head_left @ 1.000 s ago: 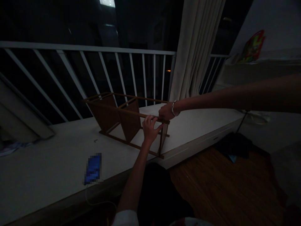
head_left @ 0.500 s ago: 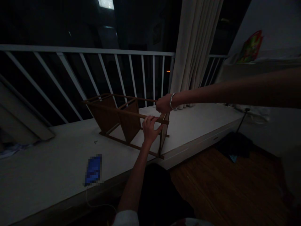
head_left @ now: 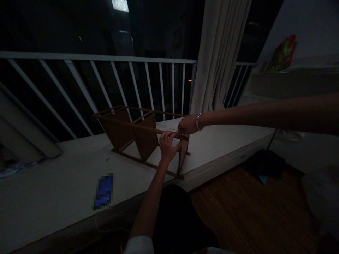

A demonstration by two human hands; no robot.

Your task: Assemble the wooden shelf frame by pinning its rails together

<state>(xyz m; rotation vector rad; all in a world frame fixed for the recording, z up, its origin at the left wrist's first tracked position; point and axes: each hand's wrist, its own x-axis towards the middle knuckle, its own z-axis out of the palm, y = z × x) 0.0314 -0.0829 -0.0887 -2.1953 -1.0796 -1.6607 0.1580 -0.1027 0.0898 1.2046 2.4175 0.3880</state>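
Observation:
A brown wooden shelf rack (head_left: 144, 135) lies on its side on the white ledge. My left hand (head_left: 167, 145) is closed round its upper front rail near the right end, thumb below and fingers over the top. My right hand (head_left: 188, 125), with a silver bangle at the wrist, is closed just above that rail's right-hand corner. A thin pale line shows beside its fingertips; what they hold is too dark and small to make out. A tiny bent piece (head_left: 107, 159) rests on the ledge left of the rack.
A blurred blue device (head_left: 103, 191) with a white cable lies near the ledge's (head_left: 66, 190) front edge. Behind the rack runs a white railing (head_left: 111, 56), with a beige curtain (head_left: 214, 53) to its right. Dark cloth (head_left: 265, 164) lies on the wooden floor (head_left: 233, 208).
My right hand has moved from the rack's far rail toward me, down to the near rail's corner. My left hand keeps its hold, and the rack stays in place.

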